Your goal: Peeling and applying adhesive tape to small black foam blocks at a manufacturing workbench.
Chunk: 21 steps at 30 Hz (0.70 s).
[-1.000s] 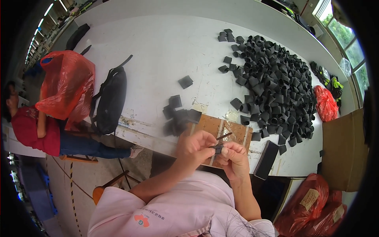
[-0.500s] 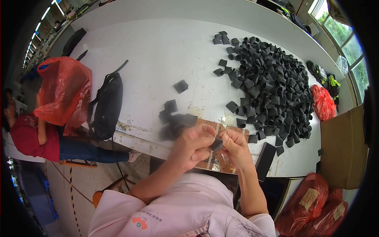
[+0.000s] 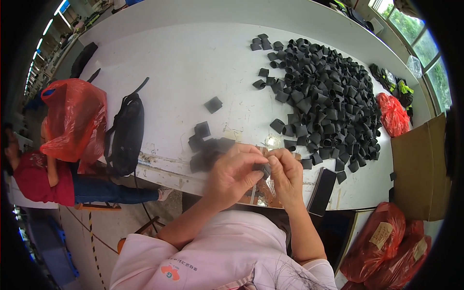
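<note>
Nearest, above the pale pink shirt (image 3: 217,246), the left hand (image 3: 236,175) pinches a small dark piece (image 3: 264,169) between thumb and fingers. The right hand (image 3: 287,178) meets it there, thumb and forefinger brought together at the piece's edge; whether they grip it I cannot tell. The piece is in front of the chest, over a brown board (image 3: 273,193) at the near edge of the table (image 3: 174,92). Right of the board lies a flat black object (image 3: 322,192). Left of it, dark squares (image 3: 202,129) overlap, one of them well apart farther up. Beyond, at right, spreads a large heap of black loops (image 3: 333,101); a knotted red bag (image 3: 392,114) sits just past it.
</note>
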Each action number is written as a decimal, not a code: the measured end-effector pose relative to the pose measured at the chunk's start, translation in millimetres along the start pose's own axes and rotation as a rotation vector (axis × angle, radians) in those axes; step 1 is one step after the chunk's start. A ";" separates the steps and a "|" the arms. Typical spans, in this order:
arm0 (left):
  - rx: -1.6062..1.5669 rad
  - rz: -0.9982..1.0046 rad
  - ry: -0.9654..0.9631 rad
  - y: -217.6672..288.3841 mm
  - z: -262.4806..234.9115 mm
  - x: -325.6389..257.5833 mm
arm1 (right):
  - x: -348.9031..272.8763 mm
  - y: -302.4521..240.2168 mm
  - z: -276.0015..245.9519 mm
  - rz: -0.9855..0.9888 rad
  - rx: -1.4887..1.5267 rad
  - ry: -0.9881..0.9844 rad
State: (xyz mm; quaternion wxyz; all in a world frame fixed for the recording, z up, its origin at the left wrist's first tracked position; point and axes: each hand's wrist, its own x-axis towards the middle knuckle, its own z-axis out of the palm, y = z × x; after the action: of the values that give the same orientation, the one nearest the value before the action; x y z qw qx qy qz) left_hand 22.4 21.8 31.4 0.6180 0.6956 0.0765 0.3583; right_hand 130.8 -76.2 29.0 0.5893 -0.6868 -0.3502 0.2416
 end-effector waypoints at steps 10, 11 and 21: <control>0.306 0.137 0.018 6.8 -8.8 7.4 | -1.7 -11.5 -4.1 -0.583 -0.547 -0.061; 0.316 0.111 0.004 7.3 -6.2 5.3 | -2.1 -5.8 -2.7 -0.580 -0.551 -0.058; 0.160 -0.028 0.019 3.2 -8.9 -0.7 | -7.4 -6.6 4.2 -0.519 -0.433 -0.010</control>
State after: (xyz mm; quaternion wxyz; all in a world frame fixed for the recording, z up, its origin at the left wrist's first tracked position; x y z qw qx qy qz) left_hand 15.6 27.8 33.8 0.5645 0.7382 0.1207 0.3489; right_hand 121.6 -78.8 34.1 0.4699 -0.6828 -0.5594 0.0072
